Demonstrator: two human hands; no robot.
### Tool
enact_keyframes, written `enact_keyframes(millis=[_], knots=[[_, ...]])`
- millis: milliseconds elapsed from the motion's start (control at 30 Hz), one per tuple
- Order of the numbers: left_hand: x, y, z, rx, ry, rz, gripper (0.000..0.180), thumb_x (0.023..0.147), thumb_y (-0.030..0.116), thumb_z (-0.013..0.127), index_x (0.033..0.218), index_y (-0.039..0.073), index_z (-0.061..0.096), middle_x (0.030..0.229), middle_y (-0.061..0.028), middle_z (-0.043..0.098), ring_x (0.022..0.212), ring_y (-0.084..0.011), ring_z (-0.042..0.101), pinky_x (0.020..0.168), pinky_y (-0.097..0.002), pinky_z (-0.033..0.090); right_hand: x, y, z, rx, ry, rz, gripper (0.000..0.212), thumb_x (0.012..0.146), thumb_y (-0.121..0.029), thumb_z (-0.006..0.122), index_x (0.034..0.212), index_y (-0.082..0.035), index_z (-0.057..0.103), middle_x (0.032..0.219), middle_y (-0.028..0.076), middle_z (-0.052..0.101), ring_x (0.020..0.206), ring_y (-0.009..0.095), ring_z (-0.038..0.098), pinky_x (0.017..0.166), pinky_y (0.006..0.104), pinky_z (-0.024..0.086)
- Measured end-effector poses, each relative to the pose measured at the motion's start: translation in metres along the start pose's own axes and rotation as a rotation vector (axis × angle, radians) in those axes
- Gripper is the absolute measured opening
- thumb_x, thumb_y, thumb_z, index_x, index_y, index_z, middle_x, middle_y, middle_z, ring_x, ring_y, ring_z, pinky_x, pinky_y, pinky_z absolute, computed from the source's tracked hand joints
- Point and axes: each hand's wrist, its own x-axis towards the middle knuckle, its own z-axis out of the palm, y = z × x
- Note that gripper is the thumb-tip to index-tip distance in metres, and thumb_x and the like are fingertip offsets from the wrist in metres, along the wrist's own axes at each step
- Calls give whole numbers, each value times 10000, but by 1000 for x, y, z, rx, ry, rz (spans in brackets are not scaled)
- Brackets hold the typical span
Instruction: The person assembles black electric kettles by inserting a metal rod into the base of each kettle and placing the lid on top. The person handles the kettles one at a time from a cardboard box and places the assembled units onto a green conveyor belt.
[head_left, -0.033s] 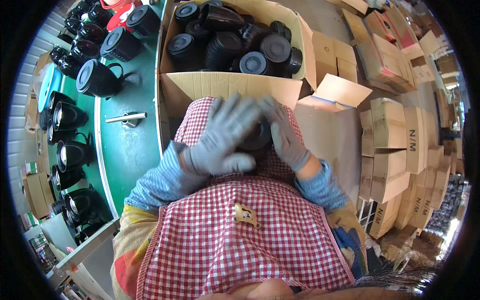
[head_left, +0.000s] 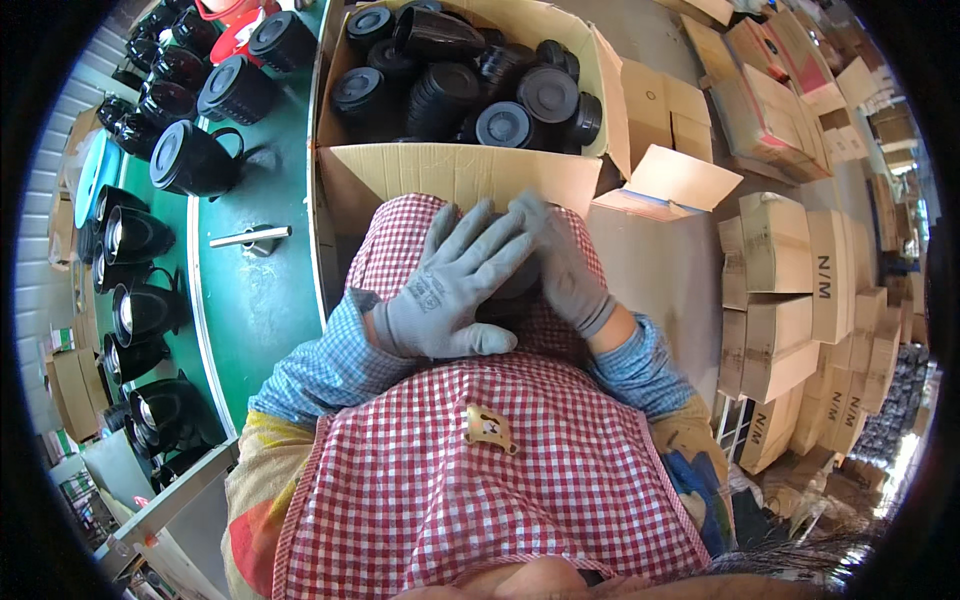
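Both my hands wear grey gloves and are held over my lap. My left hand (head_left: 445, 290) lies flat with fingers stretched and thumb apart, over a black rounded piece (head_left: 520, 288). That piece rests at my lap and is mostly hidden by the hands, so its exact kind cannot be made out. My right hand (head_left: 572, 275) is on its other side, fingers extended and blurred at the tips, close to the left fingertips. Neither hand visibly wraps round it. A red-and-white checked apron (head_left: 480, 480) covers my body and lap.
Ahead stands an open cardboard box (head_left: 460, 175) full of black ribbed containers. To the left, a green workbench (head_left: 265, 340) bears black jugs (head_left: 195, 160), a small metal fitting with a rod (head_left: 262, 238) and a row of black kettle-like vessels (head_left: 140, 310). Stacked cartons (head_left: 780, 250) stand right.
My left fingers have come to a stiller, more spread pose. My right fingertips have shifted slightly left, toward the left hand.
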Motion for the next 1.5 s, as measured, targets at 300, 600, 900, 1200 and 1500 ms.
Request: enact_keyframes(millis=[300, 600, 900, 1200, 1500], knots=[[-9, -31, 4, 212, 5, -134, 1024, 879, 796, 452, 1572, 57, 297, 1592, -275, 308, 1495, -517, 188, 1187, -662, 50, -13, -38, -2, -233, -70, -236, 670, 1006, -501, 428, 1419, 22, 499, 1488, 239, 468, 1409, 422, 392, 1189, 564, 237], [-17, -65, 11, 257, 35, -347, 1007, 888, 821, 382, 1570, 83, 320, 1597, -270, 306, 1484, -533, 201, 1184, -656, 59, -22, -59, -11, -233, -309, -242, 670, 1015, -498, 450, 1463, -1, 459, 1530, 253, 417, 1455, 431, 323, 1217, 556, 194], [0, -38, -7, 237, -73, -222, 970, 903, 787, 411, 1553, 71, 335, 1581, -282, 320, 1475, -537, 216, 1187, -659, 78, -12, -33, -29, -201, -188, -215, 638, 894, -244, 603, 1459, 15, 462, 1504, 229, 459, 1428, 419, 387, 1188, 537, 279], [35, -78, -1, -254, -321, -338, 413, 1016, 333, 527, 1293, 39, 615, 1152, -226, 685, 1089, -394, 655, 957, -480, 494, 31, -28, -56, -642, -392, -281, 920, 833, -724, 559, 1544, -159, 414, 1612, 172, 342, 1511, 405, 242, 1225, 595, 102], [88, -91, -20, -281, -537, -452, 302, 986, 255, 585, 1241, 121, 676, 1214, -162, 686, 1175, -327, 638, 1056, -457, 458, 72, -38, -37, -503, -577, -533, 769, 838, -595, 666, 1444, -142, 525, 1560, 129, 397, 1454, 335, 315, 1194, 588, 179]])
